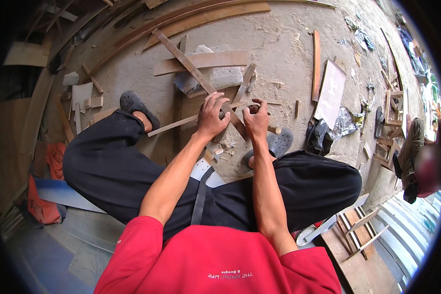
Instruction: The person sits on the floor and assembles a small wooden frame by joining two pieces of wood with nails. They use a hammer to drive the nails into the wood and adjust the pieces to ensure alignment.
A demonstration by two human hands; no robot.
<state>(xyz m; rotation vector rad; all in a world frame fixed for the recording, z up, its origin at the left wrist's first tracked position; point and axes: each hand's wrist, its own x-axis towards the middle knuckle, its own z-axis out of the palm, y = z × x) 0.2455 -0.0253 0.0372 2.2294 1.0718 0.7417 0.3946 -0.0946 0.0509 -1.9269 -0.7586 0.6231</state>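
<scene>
In the head view, a person in a red shirt and black trousers sits low, knees spread, over a dusty floor. A long dark wooden strip (183,61) slants from the upper left of the frame down to the centre, its lower end between the two hands. The left hand (212,116), at the centre, is closed around the strip, fingers over the top. The right hand (257,120), just to the right of the strip's lower end, is curled around a small dark object (254,109), mostly hidden by the fingers; I cannot tell its kind. A round wooden stick end (278,130) pokes out beside the right wrist; whether it joins that object is unclear.

A thin pale strip (174,125) runs from left of centre toward the hands, passing below the left hand's dark strip. Above the hands, a curved board (225,59) lies across a pale wrapped block (225,77), under the dark strip.

Right of centre, a black plastic bag (317,139) slumps beside crumpled silvery plastic (344,126); their contents, if any, are hidden. At the right edge, another person (412,147) is partly visible.
</scene>
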